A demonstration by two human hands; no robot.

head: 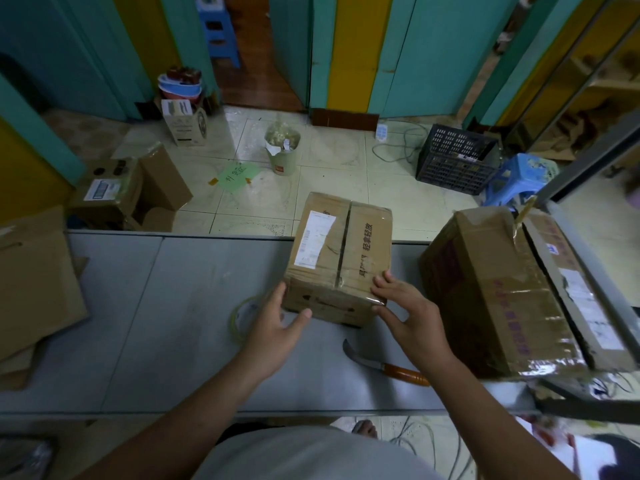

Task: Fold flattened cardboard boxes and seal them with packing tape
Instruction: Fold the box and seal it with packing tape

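A small folded cardboard box (pixel 341 251) with a white shipping label and a taped centre seam sits on the grey table (pixel 180 306). My left hand (pixel 277 323) touches its near left corner with straight fingers. My right hand (pixel 405 310) presses on the near right top edge, fingers spread over the tape. A roll of clear packing tape (pixel 240 317) lies flat on the table just left of my left hand, partly hidden by it.
A larger taped box (pixel 512 292) stands to the right on the table. A knife with an orange handle (pixel 388 367) lies near the front edge. Flattened cardboard (pixel 34 282) is stacked at the left. Beyond the table, boxes, a bin, a black crate and a blue stool stand on the floor.
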